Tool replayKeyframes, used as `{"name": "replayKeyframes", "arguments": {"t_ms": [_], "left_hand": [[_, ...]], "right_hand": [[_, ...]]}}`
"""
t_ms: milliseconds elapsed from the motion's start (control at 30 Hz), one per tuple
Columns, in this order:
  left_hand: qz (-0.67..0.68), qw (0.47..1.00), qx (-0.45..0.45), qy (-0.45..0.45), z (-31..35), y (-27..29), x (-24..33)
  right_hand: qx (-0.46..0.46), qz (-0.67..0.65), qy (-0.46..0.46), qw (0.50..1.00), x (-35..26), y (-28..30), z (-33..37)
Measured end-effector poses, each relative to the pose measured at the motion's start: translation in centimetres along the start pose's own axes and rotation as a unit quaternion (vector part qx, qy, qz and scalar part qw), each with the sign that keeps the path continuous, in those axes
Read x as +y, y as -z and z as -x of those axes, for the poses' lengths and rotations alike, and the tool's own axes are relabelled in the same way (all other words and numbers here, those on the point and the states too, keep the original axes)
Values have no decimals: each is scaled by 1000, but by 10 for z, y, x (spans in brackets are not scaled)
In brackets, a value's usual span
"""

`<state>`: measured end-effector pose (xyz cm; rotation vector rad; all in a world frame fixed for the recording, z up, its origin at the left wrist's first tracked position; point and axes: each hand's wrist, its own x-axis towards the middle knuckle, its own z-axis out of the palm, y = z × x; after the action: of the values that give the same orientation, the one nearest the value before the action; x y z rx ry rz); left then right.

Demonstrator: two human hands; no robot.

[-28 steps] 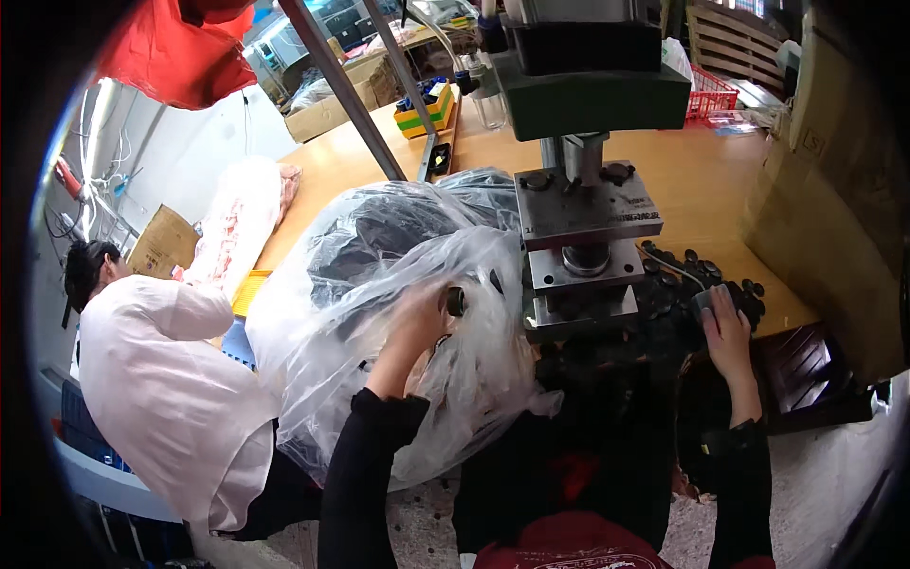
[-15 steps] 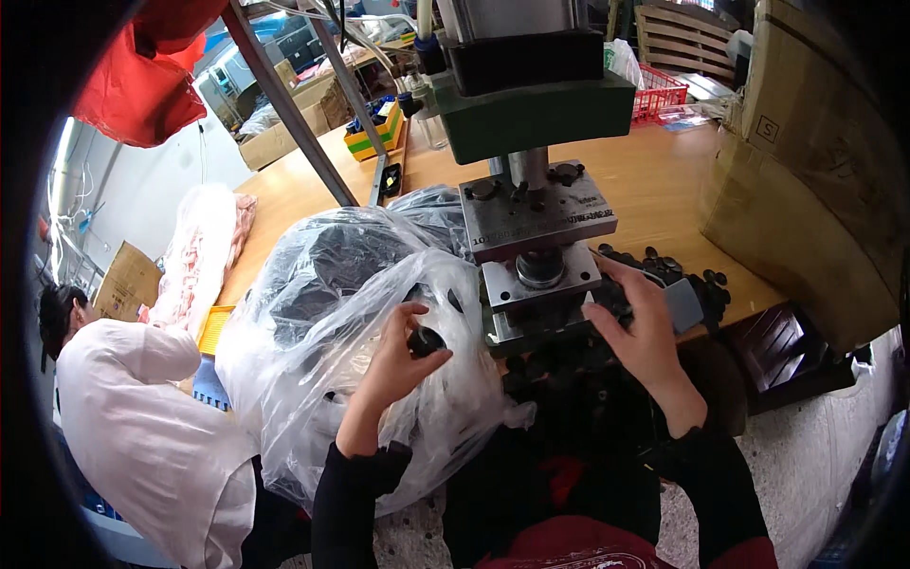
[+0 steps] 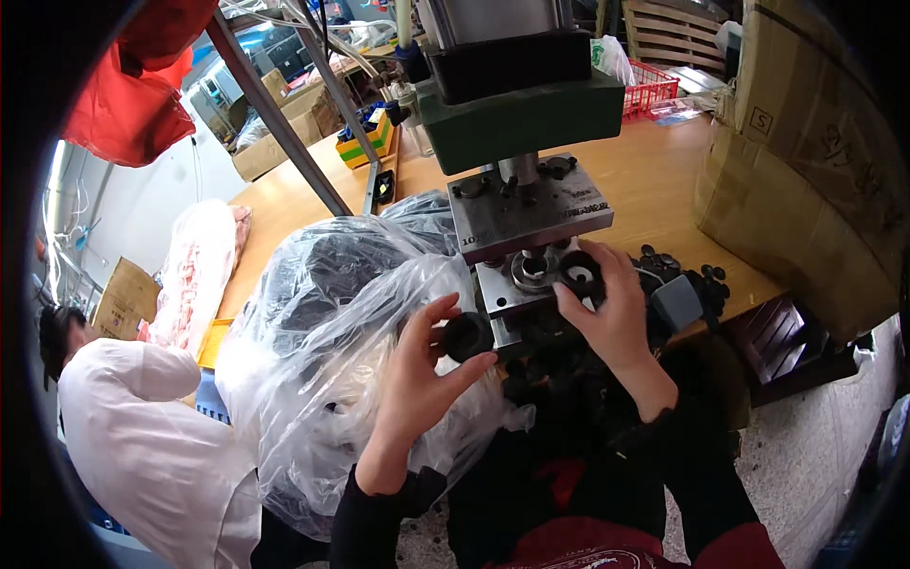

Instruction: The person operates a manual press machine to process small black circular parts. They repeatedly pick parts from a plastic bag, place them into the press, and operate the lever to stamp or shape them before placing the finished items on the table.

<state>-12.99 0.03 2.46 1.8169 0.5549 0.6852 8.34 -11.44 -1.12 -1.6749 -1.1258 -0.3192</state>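
Observation:
My left hand (image 3: 417,375) grips a black round cup-like ring (image 3: 466,337) between thumb and fingers, just left of the press's lower die. Another black ring (image 3: 567,266), with an open middle, is pinched in my right hand (image 3: 616,308) at the die's right side. Between the two rings stands the metal lower die (image 3: 507,296), with a bare round post (image 3: 533,269) on top. The steel upper plate (image 3: 531,213) hangs over it under the green press head (image 3: 526,119), with a gap between plate and post.
A large clear plastic bag (image 3: 322,313) of dark parts fills the left side. Black round pieces (image 3: 706,284) lie in a heap to the right, near a grey box (image 3: 676,303). Cardboard (image 3: 796,190) stands at right. A person in white (image 3: 156,446) sits at left.
The black ring that sat on the die's post is now off it, in my right hand. My left hand has come rightward toward the die with its ring.

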Motion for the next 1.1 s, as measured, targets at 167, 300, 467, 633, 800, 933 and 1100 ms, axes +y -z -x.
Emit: {"name": "replayKeyframes", "arguments": {"t_ms": [167, 300, 467, 633, 800, 933, 1100], "left_hand": [[-95, 992, 35, -69, -54, -48, 1], [-172, 982, 42, -63, -70, -67, 3], [-208, 975, -9, -83, -97, -69, 5], [-284, 948, 66, -126, -93, -81, 3], [-298, 941, 125, -100, -86, -90, -5], [-266, 934, 191, -143, -81, -103, -18], [-243, 939, 195, -147, -40, -93, -8]], "right_hand": [[1, 132, -177, 975, 57, 95, 89], [-86, 267, -286, 916, 135, 171, 185], [-90, 283, -362, 884, 151, 207, 216], [-110, 213, -303, 923, 134, 171, 169], [-149, 196, -202, 948, 114, 127, 96], [-179, 310, -151, 921, 132, 105, 63], [-228, 420, -165, 863, 139, 85, 67]]}}
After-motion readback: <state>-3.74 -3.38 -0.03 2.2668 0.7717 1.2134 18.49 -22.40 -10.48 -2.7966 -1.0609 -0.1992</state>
